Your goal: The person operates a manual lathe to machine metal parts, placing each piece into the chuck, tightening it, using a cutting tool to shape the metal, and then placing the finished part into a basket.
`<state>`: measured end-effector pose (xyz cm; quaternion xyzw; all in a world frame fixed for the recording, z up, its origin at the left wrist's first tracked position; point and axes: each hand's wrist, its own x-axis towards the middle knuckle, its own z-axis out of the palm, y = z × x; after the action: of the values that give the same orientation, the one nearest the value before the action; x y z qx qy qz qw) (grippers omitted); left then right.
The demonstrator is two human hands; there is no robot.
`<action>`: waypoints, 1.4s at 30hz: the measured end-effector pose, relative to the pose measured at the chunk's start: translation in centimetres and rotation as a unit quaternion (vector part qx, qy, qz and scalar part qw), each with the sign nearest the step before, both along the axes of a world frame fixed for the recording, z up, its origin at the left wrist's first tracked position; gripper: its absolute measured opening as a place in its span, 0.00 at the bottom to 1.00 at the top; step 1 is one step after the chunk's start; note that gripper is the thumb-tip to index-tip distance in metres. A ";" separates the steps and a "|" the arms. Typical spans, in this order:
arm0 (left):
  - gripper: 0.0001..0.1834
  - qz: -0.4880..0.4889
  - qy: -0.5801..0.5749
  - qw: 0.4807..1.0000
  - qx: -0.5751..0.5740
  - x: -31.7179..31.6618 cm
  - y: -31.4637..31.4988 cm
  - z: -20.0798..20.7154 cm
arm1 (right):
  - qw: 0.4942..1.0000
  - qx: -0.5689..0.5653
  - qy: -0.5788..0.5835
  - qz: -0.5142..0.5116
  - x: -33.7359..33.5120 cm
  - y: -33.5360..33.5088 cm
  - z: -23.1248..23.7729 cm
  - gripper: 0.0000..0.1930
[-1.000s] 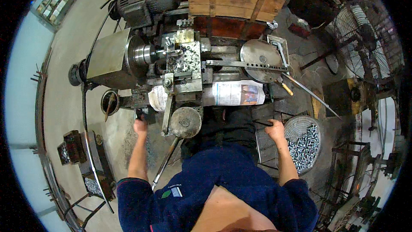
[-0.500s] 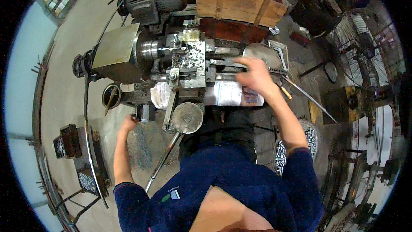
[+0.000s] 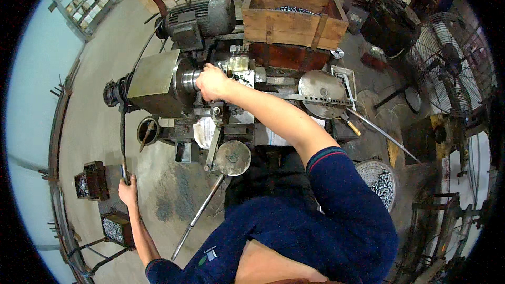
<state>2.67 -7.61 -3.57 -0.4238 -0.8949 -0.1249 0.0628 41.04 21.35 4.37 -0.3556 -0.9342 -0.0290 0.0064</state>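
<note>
Head view.
- Left hand (image 3: 128, 191): low at left; grip closed around the lower part of a long lever (image 3: 123, 139), which rises to the dark pulley (image 3: 111, 93) at the outer edge of the metal housing (image 3: 155, 81).
- Right hand (image 3: 213, 83): at the bright spindle (image 3: 188, 80), fingers curled against its end; whether the grip is clamped on a part cannot be told, fingertips being hidden. Room here is narrow: housing just to the left, motor (image 3: 202, 18) beyond, tool carriage (image 3: 245, 77) beside and partly under the wrist.
- Right forearm: extended slantwise over the machine bed, above its near edge and a paper sheet (image 3: 276, 138).
- Floor (image 3: 173, 179): stretches between the left hand and the round disc (image 3: 234, 158), strewn with dark shavings; the disc's handle (image 3: 199, 215) slopes across it to lower left.
- Dark box (image 3: 94, 179) and bin (image 3: 123, 231): near the left hand, on its outer side; both hold small metal parts.
- Round pot (image 3: 141, 131): near the housing's lower edge, a stick inside.
- Wooden crate (image 3: 294, 29): behind the bed, metal parts within its walls.
- Circular plate (image 3: 315, 81): right end of the bed, perforated bar (image 3: 323, 99) across it.
- Basket (image 3: 363, 171): right of the sleeve, holding metal parts.
- Fan (image 3: 447, 63): far right, well apart from both hands.
</note>
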 end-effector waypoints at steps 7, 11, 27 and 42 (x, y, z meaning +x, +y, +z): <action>0.25 -0.050 -0.006 0.998 0.025 4.8 0.0 0.7 | 0.999 0.007 -0.027 -0.029 0.5 -0.5 0.9 0.10; 0.13 -0.109 -0.367 0.923 0.043 2.0 0.3 1.1 | 0.994 0.088 0.070 -0.017 5.5 -1.2 5.7 0.14; 0.20 -0.149 -0.500 0.851 0.063 -2.4 1.6 -2.2 | 0.898 0.061 0.296 -0.321 32.2 -8.7 4.1 0.27; 0.21 -0.080 -0.451 0.886 -0.073 -2.8 2.9 -1.3 | 0.738 -0.252 -0.014 -0.625 46.9 -42.3 -22.0 0.13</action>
<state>-0.11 -4.67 -4.83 -0.3950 -0.7966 -0.2416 -0.3887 87.92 -20.95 -17.61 -0.8477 -0.4750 0.2053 -0.1167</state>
